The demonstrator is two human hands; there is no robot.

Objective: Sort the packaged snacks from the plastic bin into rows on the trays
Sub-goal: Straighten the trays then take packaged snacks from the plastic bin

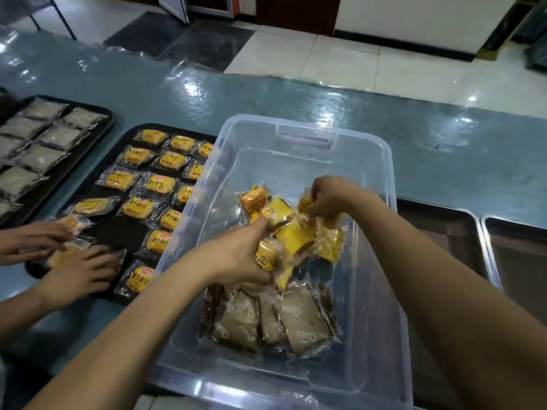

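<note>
Left hand [236, 255]: reaching into the plastic bin [305, 134]; fingers [256, 273] clenching round a yellow pack [266, 257], thumb lying straight along the heap.
Right hand [331, 199]: working further back in the bin; fingers [318, 210] pinching the wrapper of a second yellow pack [305, 204].
Bin contents: yellow snacks [293, 235] heaping mid-bin under both hands; brown snacks [299, 318] lying flat at the near end; far end showing bare floor.
Black tray [115, 232]: sitting just left of the bin, right edge hiding behind the bin wall; carrying sorted yellow rows [154, 184], bare patch showing mid-left.
Other hands [80, 270]: pressing packs at the tray's near-left corner.
Grey-pack tray [105, 113]: lying further left, holding grey packs in rows.
Metal trays [444, 229]: lying right of the bin on the desk [444, 137].
</note>
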